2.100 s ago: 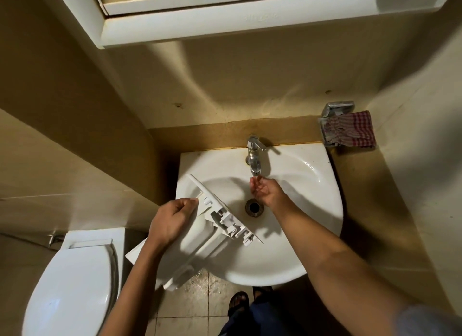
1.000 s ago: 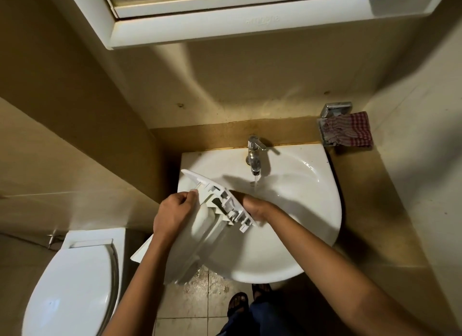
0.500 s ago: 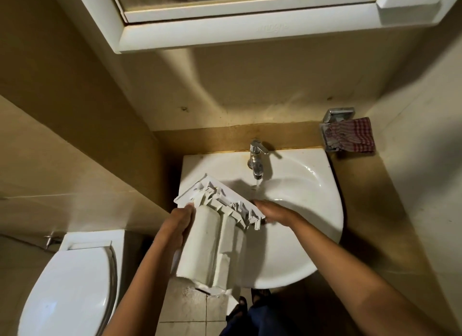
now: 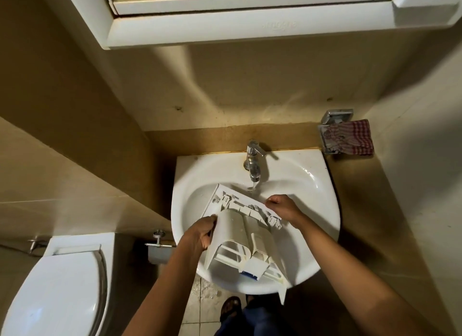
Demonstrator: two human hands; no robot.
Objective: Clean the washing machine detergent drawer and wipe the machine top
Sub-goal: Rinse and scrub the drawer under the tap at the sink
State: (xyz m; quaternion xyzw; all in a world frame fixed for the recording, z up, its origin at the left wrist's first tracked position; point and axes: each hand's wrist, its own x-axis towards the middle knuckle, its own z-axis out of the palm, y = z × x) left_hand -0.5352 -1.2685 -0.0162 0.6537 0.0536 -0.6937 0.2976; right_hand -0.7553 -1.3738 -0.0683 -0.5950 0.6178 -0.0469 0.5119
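Half a second ago the detergent drawer showed its smooth underside and sat at the left of the sink; it now lies more squarely over the middle of the basin, front panel up toward the tap and body pointing at the bottom of the frame, so its open end and inner ribs face the camera. Two seconds ago the right hand was rinsing under the tap and the drawer hung off the sink's left edge; both hands are on the drawer now. A thin stream of water falls from the tap just beside the panel's upper edge. Raised lettering on the white cabinet at the top of the frame is too faint to read, and a small blue-and-white label at the drawer's lower end is too small to read. The left hand grips the drawer's left side wall, its fingers curled round the edge. The right hand's fingers curl over the right end of the front panel, with the drawer body below and to the left of them. A red checked cloth hangs at the upper right, and a toilet stands at the lower left
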